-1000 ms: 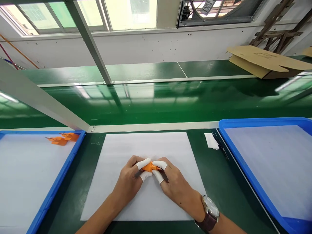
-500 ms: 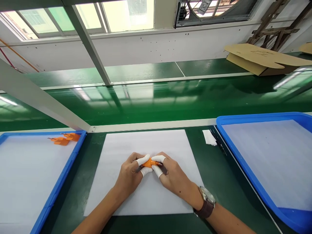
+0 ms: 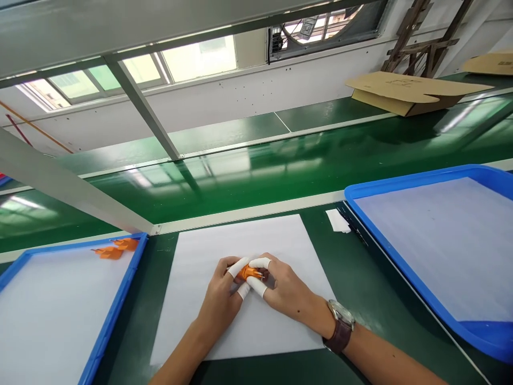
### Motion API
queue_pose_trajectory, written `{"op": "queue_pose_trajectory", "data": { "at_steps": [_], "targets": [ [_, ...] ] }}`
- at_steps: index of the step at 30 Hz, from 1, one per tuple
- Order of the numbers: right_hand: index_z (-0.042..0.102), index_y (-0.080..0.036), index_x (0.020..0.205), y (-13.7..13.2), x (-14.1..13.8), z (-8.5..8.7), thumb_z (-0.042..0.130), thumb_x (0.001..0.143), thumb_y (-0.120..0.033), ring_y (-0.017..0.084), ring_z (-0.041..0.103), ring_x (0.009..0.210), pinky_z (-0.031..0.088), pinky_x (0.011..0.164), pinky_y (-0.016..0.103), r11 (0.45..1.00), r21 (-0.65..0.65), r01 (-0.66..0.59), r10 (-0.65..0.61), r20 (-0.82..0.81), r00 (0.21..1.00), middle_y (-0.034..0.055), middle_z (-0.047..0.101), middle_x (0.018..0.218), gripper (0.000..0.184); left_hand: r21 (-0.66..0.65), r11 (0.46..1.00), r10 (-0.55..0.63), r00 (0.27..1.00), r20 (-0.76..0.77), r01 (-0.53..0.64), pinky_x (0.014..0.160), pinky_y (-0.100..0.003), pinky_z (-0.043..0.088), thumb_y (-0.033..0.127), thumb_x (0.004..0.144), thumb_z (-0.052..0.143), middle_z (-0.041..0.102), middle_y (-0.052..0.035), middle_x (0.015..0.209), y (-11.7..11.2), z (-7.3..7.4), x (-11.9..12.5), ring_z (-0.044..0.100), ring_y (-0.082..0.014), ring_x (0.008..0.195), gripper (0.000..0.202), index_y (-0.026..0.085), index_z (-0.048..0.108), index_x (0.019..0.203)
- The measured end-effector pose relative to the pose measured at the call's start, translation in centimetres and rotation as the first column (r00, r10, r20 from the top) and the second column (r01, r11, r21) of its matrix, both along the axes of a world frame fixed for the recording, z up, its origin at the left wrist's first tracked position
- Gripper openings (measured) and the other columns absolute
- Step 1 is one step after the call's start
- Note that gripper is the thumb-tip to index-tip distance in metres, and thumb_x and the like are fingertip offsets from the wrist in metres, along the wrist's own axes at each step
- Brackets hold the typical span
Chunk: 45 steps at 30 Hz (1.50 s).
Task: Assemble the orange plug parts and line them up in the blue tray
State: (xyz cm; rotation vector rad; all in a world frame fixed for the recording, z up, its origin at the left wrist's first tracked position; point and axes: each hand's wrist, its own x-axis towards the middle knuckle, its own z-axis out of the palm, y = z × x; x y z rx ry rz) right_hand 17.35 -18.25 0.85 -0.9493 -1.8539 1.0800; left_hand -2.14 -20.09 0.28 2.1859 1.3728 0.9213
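Between my two hands is a small orange plastic part (image 3: 249, 272) with thin prongs pointing right. My left hand (image 3: 225, 291) pinches its left end between thumb and forefinger. On the other side, my right hand (image 3: 282, 283) grips it near the prongs, thumb below and forefinger above. White finger cots cover the thumbs and forefingers of both hands. The fingertips hide much of the part. Under the hands lies a white paper sheet (image 3: 192, 267) on the dark green table.
To the left, a blue-rimmed tray (image 3: 120, 291) lined with white holds a few similar orange parts (image 3: 109, 252) in its far corner. Another blue tray (image 3: 385, 267) stands at right, beside a white scrap (image 3: 337, 221) and thin dark sticks. A metal post (image 3: 80, 182) rises at the back left.
The head view has tilted and shifted a little. The orange part has turned slightly in my fingers, its prongs now angled more downward; both hands keep hold of it.
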Motion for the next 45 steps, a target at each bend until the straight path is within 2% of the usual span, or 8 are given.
{"op": "queue_pose_trajectory", "data": {
  "at_steps": [4, 15, 20, 25, 29, 38, 41, 45],
  "targets": [
    [0.058, -0.025, 0.117, 0.2, 0.2, -0.4, 0.059, 0.092, -0.016, 0.017, 0.060, 0.080, 0.055, 0.072, 0.034, 1.000, -0.010, -0.003, 0.002, -0.039, 0.999, 0.0044, 0.063, 0.103, 0.027, -0.051, 0.999, 0.014, 1.000, -0.002, -0.014, 0.076, -0.035, 0.060, 0.011, 0.089, 0.059, 0.056, -0.0056, 0.118, 0.2, 0.2, -0.3, 0.061, -0.0145, 0.082, 0.051, 0.032, 0.050, 0.135],
    [0.059, -0.026, 0.120, 0.2, 0.3, -0.1, 0.054, 0.092, -0.014, 0.018, 0.061, 0.081, 0.055, 0.071, 0.035, 0.999, -0.006, 0.039, -0.040, -0.064, 0.997, 0.0050, 0.064, 0.105, 0.030, 0.028, 0.998, 0.056, 0.998, -0.001, -0.055, 0.075, -0.032, 0.061, 0.019, 0.089, 0.065, 0.059, -0.0050, 0.116, 0.2, 0.8, 0.1, 0.065, -0.0154, 0.086, 0.044, 0.030, 0.055, 0.131],
    [0.062, -0.025, 0.119, 0.5, 0.2, -0.3, 0.059, 0.091, -0.020, 0.019, 0.066, 0.090, 0.058, 0.080, 0.037, 0.980, -0.181, 0.088, -0.115, -0.145, 0.983, 0.0053, 0.068, 0.106, 0.028, 0.046, 0.994, 0.093, 0.995, 0.018, -0.094, 0.076, -0.032, 0.061, 0.020, 0.089, 0.065, 0.058, -0.0051, 0.118, 0.1, 0.9, 0.0, 0.065, -0.0157, 0.090, 0.045, 0.030, 0.054, 0.132],
    [0.061, -0.020, 0.120, 0.8, 0.1, -0.5, 0.062, 0.091, -0.030, 0.021, 0.071, 0.089, 0.060, 0.080, 0.040, 0.898, -0.439, 0.026, -0.154, -0.259, 0.954, 0.0068, 0.073, 0.097, 0.031, 0.049, 0.989, 0.137, 0.990, 0.042, -0.139, 0.075, -0.035, 0.062, 0.021, 0.089, 0.065, 0.058, -0.0071, 0.120, -0.1, 0.7, -0.1, 0.064, -0.0176, 0.093, 0.050, 0.031, 0.051, 0.136],
    [0.062, -0.018, 0.119, 0.9, 0.1, -0.3, 0.066, 0.088, -0.035, 0.021, 0.071, 0.086, 0.061, 0.077, 0.039, 0.864, -0.503, 0.004, -0.171, -0.285, 0.943, 0.0076, 0.074, 0.094, 0.036, 0.084, 0.986, 0.137, 0.989, 0.063, -0.142, 0.072, -0.034, 0.062, 0.022, 0.089, 0.066, 0.059, -0.0071, 0.117, -0.1, 0.6, -0.2, 0.064, -0.0159, 0.086, 0.050, 0.030, 0.051, 0.135],
    [0.062, -0.016, 0.113, 1.2, 0.2, 0.0, 0.068, 0.087, -0.038, 0.021, 0.071, 0.083, 0.059, 0.078, 0.040, 0.851, -0.521, -0.059, -0.111, -0.290, 0.951, 0.0078, 0.074, 0.092, 0.035, 0.084, 0.991, 0.087, 0.976, 0.199, -0.105, 0.079, -0.034, 0.062, 0.022, 0.088, 0.068, 0.060, -0.0071, 0.116, -0.5, 0.5, -0.3, 0.067, -0.0155, 0.087, 0.060, 0.030, 0.043, 0.142],
    [0.063, -0.019, 0.113, 1.0, 0.2, -0.2, 0.066, 0.088, -0.034, 0.022, 0.070, 0.094, 0.058, 0.086, 0.041, 0.888, -0.459, -0.018, -0.112, -0.254, 0.961, 0.0086, 0.072, 0.105, 0.029, 0.096, 0.991, 0.081, 0.987, 0.141, -0.095, 0.081, -0.035, 0.061, 0.018, 0.089, 0.065, 0.059, -0.0075, 0.119, -0.6, 0.7, -0.4, 0.066, -0.0159, 0.089, 0.057, 0.029, 0.045, 0.141],
    [0.064, -0.022, 0.114, 0.6, 0.2, -0.1, 0.060, 0.090, -0.022, 0.021, 0.065, 0.102, 0.056, 0.091, 0.040, 0.968, -0.249, 0.026, -0.065, -0.153, 0.986, 0.0069, 0.068, 0.112, 0.023, 0.048, 0.998, 0.035, 0.995, 0.090, -0.039, 0.088, -0.037, 0.060, 0.012, 0.090, 0.061, 0.059, -0.0073, 0.122, -0.5, 0.9, -0.6, 0.063, -0.0186, 0.103, 0.052, 0.029, 0.048, 0.138]
  ]
}}
